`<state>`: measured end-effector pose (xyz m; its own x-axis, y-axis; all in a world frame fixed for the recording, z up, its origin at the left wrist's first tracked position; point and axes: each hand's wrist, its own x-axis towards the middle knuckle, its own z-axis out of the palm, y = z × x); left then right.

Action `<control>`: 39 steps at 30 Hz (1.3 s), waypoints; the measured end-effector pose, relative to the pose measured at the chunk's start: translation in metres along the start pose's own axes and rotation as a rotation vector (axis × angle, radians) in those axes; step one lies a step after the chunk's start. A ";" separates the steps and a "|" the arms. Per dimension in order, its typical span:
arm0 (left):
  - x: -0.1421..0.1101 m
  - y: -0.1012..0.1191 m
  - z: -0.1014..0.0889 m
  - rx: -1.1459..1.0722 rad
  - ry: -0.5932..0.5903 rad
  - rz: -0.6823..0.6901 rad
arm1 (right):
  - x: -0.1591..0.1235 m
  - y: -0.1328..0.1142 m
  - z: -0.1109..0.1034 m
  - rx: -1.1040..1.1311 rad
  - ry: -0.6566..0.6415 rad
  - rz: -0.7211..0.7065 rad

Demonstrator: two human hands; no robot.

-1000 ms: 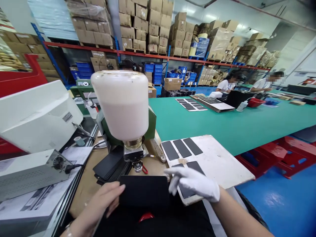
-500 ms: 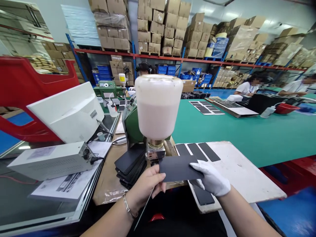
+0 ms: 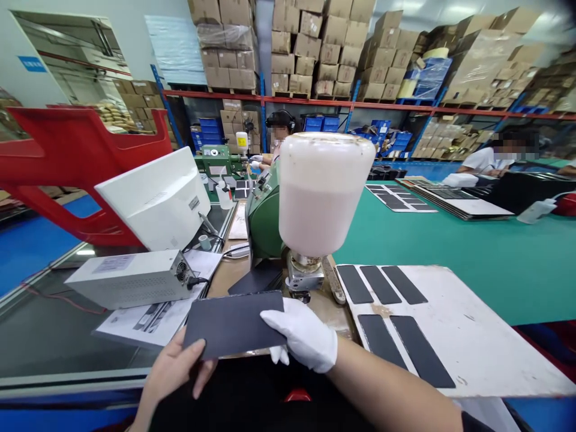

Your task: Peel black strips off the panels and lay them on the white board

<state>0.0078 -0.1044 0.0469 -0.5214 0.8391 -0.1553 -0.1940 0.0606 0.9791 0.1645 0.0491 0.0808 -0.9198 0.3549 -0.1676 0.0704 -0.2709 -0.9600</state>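
Head camera, looking down a packing bench: a person's bare left hand and white-gloved right hand grip a matte black sheet in front of a milky white reservoir bottle, just below its metal nozzle head. The left fingers curl beneath the sheet's left edge; the gloved fingers close on its right edge, so the sheet is held clear of the bench.

Right of the bottle, a scuffed white board carries five dark strips, three in an upper row and two in a lower row, with bare board beyond them. Left of the bottle's base, another dark sheet lies on the bench – the only other loose one in view. Farther left of the bottle stand a grey power supply and papers.

Beyond the bottle, a green-topped table holds stacked boards, while a co-worker sits at a distant machine.
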 end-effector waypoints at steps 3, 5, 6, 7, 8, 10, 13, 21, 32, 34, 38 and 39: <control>-0.013 -0.009 0.019 0.153 0.212 0.021 | -0.007 0.006 -0.013 -0.104 -0.068 -0.030; -0.014 -0.012 0.034 0.160 0.183 0.001 | -0.019 0.007 -0.031 -0.153 -0.095 -0.078; -0.012 -0.012 0.041 0.137 0.125 -0.017 | -0.026 0.008 -0.042 -0.168 -0.106 -0.095; -0.008 -0.011 0.048 0.103 0.056 -0.035 | -0.034 0.009 -0.053 -0.168 -0.110 -0.108; -0.002 -0.010 0.054 0.066 -0.014 -0.052 | -0.042 0.011 -0.064 -0.155 -0.109 -0.116; 0.012 -0.004 0.069 0.008 -0.164 -0.093 | -0.057 0.016 -0.081 -0.097 -0.102 -0.125; 0.034 0.007 0.100 -0.044 -0.435 -0.169 | -0.073 0.025 -0.096 -0.127 -0.020 -0.125; 0.053 0.011 0.159 -0.142 -0.478 -0.242 | -0.078 0.012 -0.091 -0.348 0.430 -0.104; 0.019 0.038 0.057 -0.068 -0.006 -0.184 | -0.006 -0.027 -0.018 -0.267 -0.125 -0.222; 0.009 0.041 0.048 -0.032 -0.008 -0.135 | 0.000 -0.031 -0.011 -0.201 -0.203 -0.182; -0.001 0.032 0.050 0.099 -0.201 -0.128 | -0.004 -0.022 -0.017 -0.324 -0.030 -0.026; -0.001 0.027 0.054 0.134 -0.265 -0.138 | -0.009 -0.017 -0.022 -0.344 0.009 -0.007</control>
<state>0.0482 -0.0741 0.0802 -0.2601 0.9283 -0.2658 -0.1281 0.2396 0.9624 0.1799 0.0707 0.0939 -0.9171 0.3644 -0.1615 0.1918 0.0482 -0.9803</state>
